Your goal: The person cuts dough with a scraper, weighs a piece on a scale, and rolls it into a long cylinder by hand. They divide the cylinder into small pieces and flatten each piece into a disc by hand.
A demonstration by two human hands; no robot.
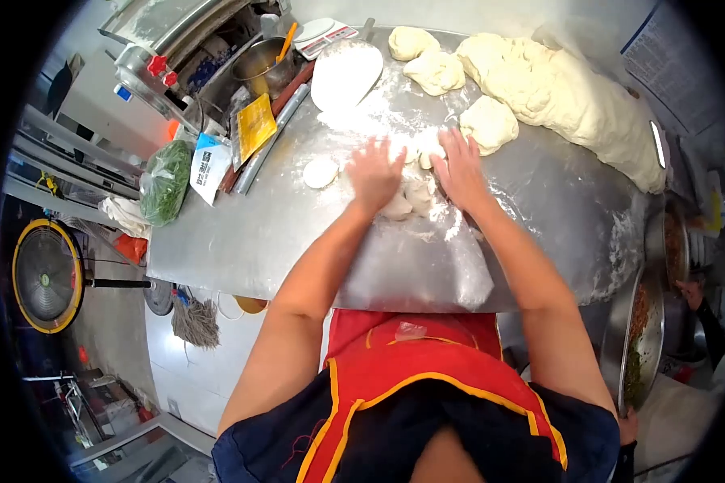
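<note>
Floury dough pieces lie on the metal table between and just below my two hands. My left hand rests palm down at their left side, its fingers spread. On their right, my right hand reaches forward with its fingers stretched out beside small white lumps. A flat round dough piece sits just left of my left hand. Beyond my right hand is a larger dough lump. What lies under my palms is hidden.
A long dough mass runs along the back right. Behind my left hand lies a bright white rounded shape. A metal pot, scale, yellow packet and greens bag stand left. Another person's hand touches a metal tray.
</note>
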